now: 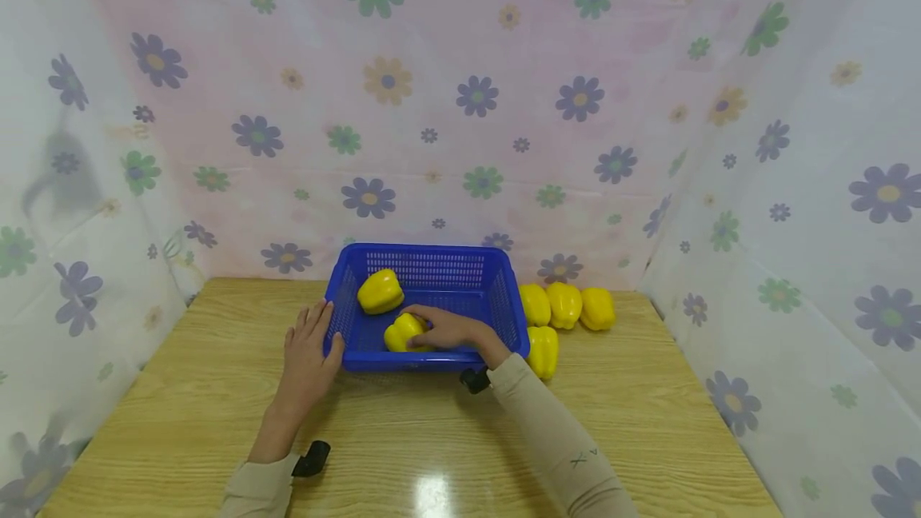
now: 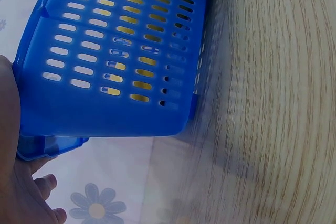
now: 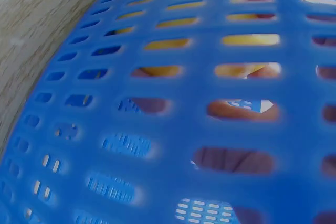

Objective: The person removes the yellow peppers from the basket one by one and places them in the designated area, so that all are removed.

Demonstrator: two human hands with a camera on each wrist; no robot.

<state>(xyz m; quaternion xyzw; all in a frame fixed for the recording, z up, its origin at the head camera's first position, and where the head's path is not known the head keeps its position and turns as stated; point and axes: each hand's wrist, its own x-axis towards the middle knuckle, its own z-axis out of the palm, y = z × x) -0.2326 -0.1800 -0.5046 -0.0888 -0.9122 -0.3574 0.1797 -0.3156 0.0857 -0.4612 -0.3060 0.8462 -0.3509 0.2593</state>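
A blue plastic basket (image 1: 460, 249) with slotted walls stands on the table. My right hand (image 1: 449, 328) reaches over its front rim and grips a yellow bell pepper (image 1: 399, 334) low inside, near the front. Farther back on the left, another yellow bell pepper (image 1: 380, 292) lies in the basket. My left hand (image 1: 308, 350) rests against the basket's left side, fingers extended and thumb by the front corner. In the left wrist view, the basket wall (image 2: 105, 108) fills much of the picture. Through the slots of the basket wall (image 3: 173, 87), the right wrist view shows only pieces of pepper and hand.
Several more yellow bell peppers (image 1: 564, 306) sit on the wooden table (image 1: 388, 438) just right of the basket, one of them (image 1: 543, 352) nearer the front. Flower-patterned cloth (image 1: 432, 158) hangs behind the table and along both sides.
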